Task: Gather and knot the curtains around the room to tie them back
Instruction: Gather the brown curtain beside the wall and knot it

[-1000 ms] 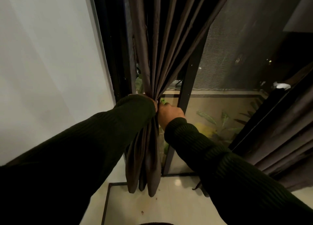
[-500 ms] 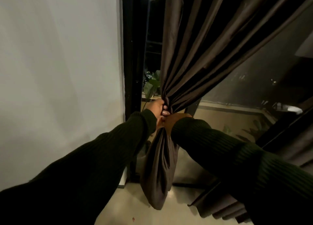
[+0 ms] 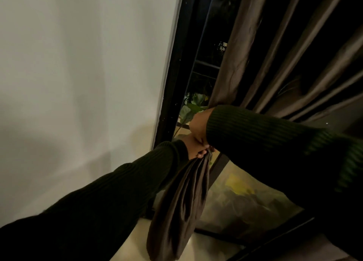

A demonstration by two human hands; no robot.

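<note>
Curtain [image 3: 245, 68] bunched tight beside the window frame [image 3: 172, 95]; left hand [image 3: 194, 149] clenches the gathered neck, right hand [image 3: 198, 126] seemingly grips just above, holding the bundle ready for knotting.

home | curtain [image 3: 245, 60] on glass door [image 3: 245, 197] | white wall [image 3: 78, 74]
</note>
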